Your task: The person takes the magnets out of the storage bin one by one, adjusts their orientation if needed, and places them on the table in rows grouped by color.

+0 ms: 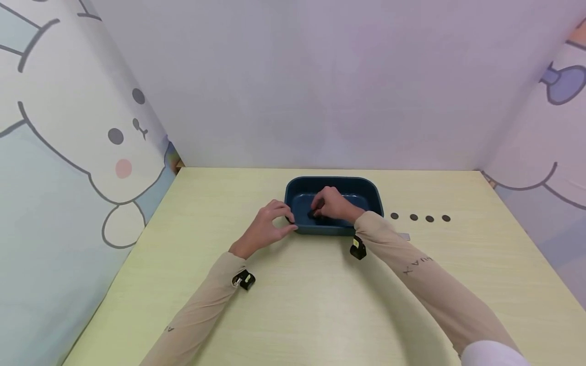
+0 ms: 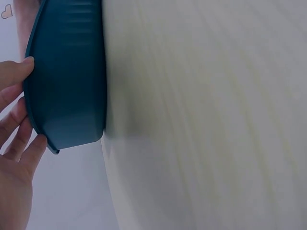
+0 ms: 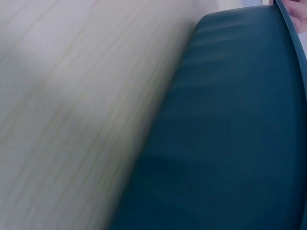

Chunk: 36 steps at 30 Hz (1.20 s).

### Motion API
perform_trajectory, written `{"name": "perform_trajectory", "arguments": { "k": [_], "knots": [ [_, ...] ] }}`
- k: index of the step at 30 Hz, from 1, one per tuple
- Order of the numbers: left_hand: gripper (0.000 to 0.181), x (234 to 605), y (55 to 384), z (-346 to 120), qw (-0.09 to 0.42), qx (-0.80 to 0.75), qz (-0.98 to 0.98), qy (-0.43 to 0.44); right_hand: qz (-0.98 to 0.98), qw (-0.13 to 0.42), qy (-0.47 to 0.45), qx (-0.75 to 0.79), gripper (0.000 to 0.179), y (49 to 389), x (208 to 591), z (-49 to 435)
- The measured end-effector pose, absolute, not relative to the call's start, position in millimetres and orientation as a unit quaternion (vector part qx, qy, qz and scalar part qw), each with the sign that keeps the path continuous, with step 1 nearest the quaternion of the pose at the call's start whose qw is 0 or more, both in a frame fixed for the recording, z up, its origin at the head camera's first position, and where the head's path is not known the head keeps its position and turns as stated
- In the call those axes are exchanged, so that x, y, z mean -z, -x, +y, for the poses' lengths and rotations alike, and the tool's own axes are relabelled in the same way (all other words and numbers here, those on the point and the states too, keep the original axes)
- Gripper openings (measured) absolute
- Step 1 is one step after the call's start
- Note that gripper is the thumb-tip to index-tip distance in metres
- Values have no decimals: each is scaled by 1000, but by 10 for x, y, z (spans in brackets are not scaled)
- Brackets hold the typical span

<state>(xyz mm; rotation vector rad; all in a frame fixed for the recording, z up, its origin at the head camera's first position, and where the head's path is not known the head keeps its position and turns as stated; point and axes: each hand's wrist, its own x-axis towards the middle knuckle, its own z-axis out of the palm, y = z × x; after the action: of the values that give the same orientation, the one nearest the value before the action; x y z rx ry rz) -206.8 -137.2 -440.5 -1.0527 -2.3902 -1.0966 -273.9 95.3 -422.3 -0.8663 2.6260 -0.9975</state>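
A dark blue rectangular box (image 1: 322,230) stands upright on the table. My left hand (image 1: 267,226) grips the rim at its front left corner, thumb in front and fingers over the left side. In the left wrist view, the left fingertips (image 2: 29,62) lie along the rim against the box's teal outer wall (image 2: 67,81). My right hand (image 1: 336,205) reaches over the front rim into the box, its fingers curled down near the floor. Between its thumb and fingers shows a small dark piece (image 1: 313,214), mostly hidden. The box wall (image 3: 216,124) hides this hand in the right wrist view.
Several small dark discs (image 1: 414,217) lie in a row on the table (image 1: 480,264), right of the box. A small grey flat piece (image 1: 405,237) lies by the box's front right corner, partly behind the right sleeve (image 1: 412,264). A pale curtain (image 1: 320,101) hangs behind.
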Motion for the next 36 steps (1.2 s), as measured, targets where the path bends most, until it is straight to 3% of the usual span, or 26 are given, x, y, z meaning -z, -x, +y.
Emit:
{"name": "perform_trajectory", "arguments": {
  "k": [14,36],
  "knots": [
    [13,4396,2041,-1354,162,385,-830,369,852,121,229,455,10,2623,4189,1129],
    [12,4397,2045,-1364,156,384,-836,360,772,94,168,605,20,2433,4026,1442]
  ]
}}
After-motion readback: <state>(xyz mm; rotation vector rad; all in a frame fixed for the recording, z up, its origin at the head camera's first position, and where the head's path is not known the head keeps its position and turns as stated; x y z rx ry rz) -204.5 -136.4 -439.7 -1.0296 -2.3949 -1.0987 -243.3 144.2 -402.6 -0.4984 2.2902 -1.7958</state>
